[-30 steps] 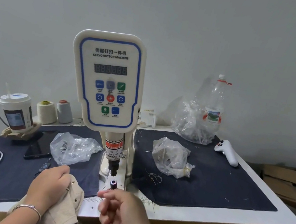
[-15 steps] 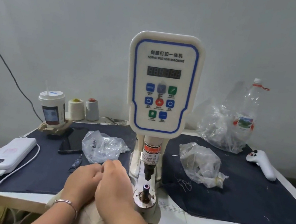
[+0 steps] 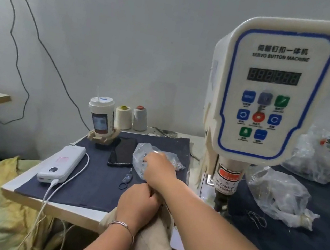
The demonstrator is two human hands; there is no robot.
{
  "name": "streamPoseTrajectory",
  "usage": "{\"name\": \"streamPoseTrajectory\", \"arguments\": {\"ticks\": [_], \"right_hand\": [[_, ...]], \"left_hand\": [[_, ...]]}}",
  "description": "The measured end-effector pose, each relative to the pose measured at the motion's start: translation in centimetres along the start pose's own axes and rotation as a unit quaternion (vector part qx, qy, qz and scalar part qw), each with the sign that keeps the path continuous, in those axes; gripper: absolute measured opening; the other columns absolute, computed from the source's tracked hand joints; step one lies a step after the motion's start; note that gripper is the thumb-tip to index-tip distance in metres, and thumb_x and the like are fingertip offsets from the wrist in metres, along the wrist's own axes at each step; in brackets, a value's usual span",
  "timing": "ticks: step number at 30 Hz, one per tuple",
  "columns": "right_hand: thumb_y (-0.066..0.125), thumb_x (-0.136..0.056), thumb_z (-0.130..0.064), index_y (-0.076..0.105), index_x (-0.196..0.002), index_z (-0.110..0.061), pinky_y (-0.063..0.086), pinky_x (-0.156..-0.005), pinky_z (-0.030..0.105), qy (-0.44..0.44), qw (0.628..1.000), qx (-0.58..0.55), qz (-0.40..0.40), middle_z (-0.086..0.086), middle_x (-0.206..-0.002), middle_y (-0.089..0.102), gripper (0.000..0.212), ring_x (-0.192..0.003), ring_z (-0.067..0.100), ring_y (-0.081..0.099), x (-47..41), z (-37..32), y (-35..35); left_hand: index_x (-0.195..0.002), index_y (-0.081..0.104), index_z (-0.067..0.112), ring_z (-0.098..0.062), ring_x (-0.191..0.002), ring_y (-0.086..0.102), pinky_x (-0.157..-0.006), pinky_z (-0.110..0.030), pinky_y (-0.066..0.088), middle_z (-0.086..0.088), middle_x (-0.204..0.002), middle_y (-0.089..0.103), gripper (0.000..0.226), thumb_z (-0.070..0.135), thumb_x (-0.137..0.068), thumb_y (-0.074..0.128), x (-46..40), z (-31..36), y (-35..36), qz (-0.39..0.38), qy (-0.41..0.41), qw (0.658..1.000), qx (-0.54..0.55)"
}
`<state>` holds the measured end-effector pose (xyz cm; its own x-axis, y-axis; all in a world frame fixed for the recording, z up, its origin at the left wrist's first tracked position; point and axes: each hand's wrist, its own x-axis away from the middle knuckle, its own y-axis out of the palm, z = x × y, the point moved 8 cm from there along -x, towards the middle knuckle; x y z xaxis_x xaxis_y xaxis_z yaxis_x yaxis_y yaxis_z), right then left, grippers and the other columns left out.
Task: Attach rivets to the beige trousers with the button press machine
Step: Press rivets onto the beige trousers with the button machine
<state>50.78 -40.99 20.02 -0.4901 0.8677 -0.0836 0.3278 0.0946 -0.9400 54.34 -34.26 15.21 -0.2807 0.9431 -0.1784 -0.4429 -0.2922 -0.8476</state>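
While the left hand [image 3: 138,204] clutches the bunched beige trousers [image 3: 153,244] with curled fingers at the table's [image 3: 55,208] near edge, their long axis hangs from there toward 6 o'clock. Beyond, toward 12 o'clock, the right hand [image 3: 158,170] reaches onto a clear plastic bag [image 3: 144,154]; its finger spread cannot be told. At 2 o'clock stands the button press machine [image 3: 271,87], upright.

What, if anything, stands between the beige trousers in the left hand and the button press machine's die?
The right forearm crosses above the beige trousers, which the left hand grips, toward the clear plastic bag. The white button press machine has its die hidden behind that forearm.
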Motion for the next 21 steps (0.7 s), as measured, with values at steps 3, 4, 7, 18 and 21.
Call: {"name": "streamPoseTrajectory", "arguments": {"ticks": [3,4,7,18,21], "right_hand": [[0.05,-0.093,-0.011,0.062,-0.12,-0.009,0.042,-0.092,0.035,0.044,0.995,0.002,-0.094,0.011,-0.127,0.053,0.03,-0.111,0.027,0.051,-1.5,0.7,1.5],[0.049,-0.092,-0.011,0.063,-0.112,-0.01,0.039,-0.089,0.033,0.06,0.991,-0.006,-0.116,0.01,-0.12,0.055,0.023,-0.104,0.025,0.05,-1.9,1.0,1.9],[0.046,-0.092,-0.01,0.058,-0.1,-0.012,0.036,-0.1,0.036,0.095,0.982,0.033,-0.157,0.01,-0.111,0.054,0.014,-0.109,0.027,0.051,-2.3,1.4,2.3],[0.047,-0.089,-0.003,0.06,-0.12,-0.007,0.049,-0.091,0.039,0.118,0.993,0.023,-0.012,0.013,-0.123,0.061,0.034,-0.113,0.033,0.059,-3.9,2.9,1.1],[0.045,-0.091,-0.002,0.059,-0.122,-0.008,0.045,-0.076,0.033,0.124,0.992,0.028,0.017,0.011,-0.124,0.062,0.035,-0.112,0.031,0.06,-4.3,3.5,1.1]], "left_hand": [[-0.07,0.05,0.02,-0.028,-0.085,0.06,-0.057,-0.032,0.029,-0.007,-0.093,0.07,0.024,0.036,-0.086,0.041,-0.1,-0.1,0.2,0.007,-0.007,1.0,-0.003],[-0.071,0.05,0.02,-0.027,-0.085,0.06,-0.058,-0.032,0.029,-0.005,-0.093,0.07,0.022,0.034,-0.086,0.042,-0.1,-0.1,0.2,0.011,-0.008,1.0,-0.001],[-0.075,0.055,0.02,-0.026,-0.087,0.06,-0.059,-0.032,0.032,-0.003,-0.094,0.07,0.017,0.029,-0.087,0.047,-0.1,-0.2,0.2,0.022,-0.004,1.0,0.008],[-0.083,0.059,0.016,-0.024,-0.081,0.057,-0.058,-0.032,0.034,-0.002,-0.088,0.068,0.017,0.027,-0.082,0.047,-0.2,-0.4,0.4,0.027,0.003,1.0,0.015],[-0.087,0.062,0.016,-0.023,-0.083,0.058,-0.059,-0.031,0.037,-0.001,-0.089,0.069,0.024,0.027,-0.078,0.043,-0.2,-0.4,0.5,0.019,0.005,1.0,0.017]]}}
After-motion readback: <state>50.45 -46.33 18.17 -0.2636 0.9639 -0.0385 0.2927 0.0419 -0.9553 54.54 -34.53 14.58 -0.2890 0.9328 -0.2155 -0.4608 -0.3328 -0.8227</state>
